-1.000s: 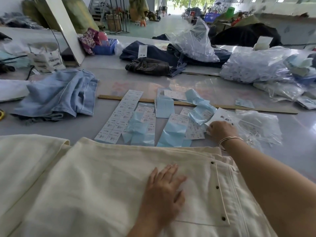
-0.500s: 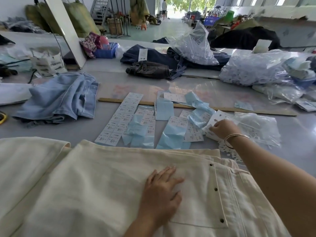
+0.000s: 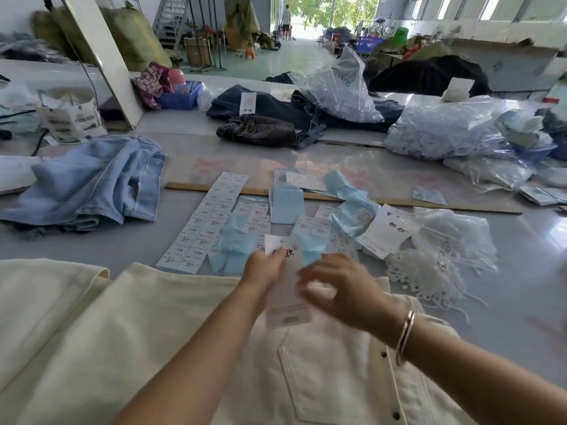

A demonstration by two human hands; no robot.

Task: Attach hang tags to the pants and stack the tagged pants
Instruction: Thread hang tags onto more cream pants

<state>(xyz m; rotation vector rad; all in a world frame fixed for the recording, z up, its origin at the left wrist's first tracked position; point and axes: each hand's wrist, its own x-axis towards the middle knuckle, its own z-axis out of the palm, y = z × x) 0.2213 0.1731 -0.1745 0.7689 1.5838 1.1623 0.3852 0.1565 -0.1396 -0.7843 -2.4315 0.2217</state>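
Cream pants (image 3: 171,338) lie flat across the near table, back pocket facing up. Above their waistband my left hand (image 3: 264,268) pinches the top of a long white hang tag (image 3: 287,302) with black handwriting. My right hand (image 3: 340,286), blurred and wearing a bangle, hovers at the tag's right edge with fingers loosely curled; whether it touches the tag is unclear. More white hang tags (image 3: 386,231) lie stacked to the right, beside a tangle of white tag strings (image 3: 426,271).
Sticker sheets (image 3: 208,222) and pale blue backing papers (image 3: 288,204) litter the table middle, along a wooden ruler (image 3: 190,187). Light blue jeans (image 3: 92,182) lie at left, dark jeans (image 3: 264,130) and clear plastic bags (image 3: 445,130) farther back.
My right hand drew back from the tag stack toward me. My left hand lifted off the cream pants and now pinches a hang tag above the waistband.
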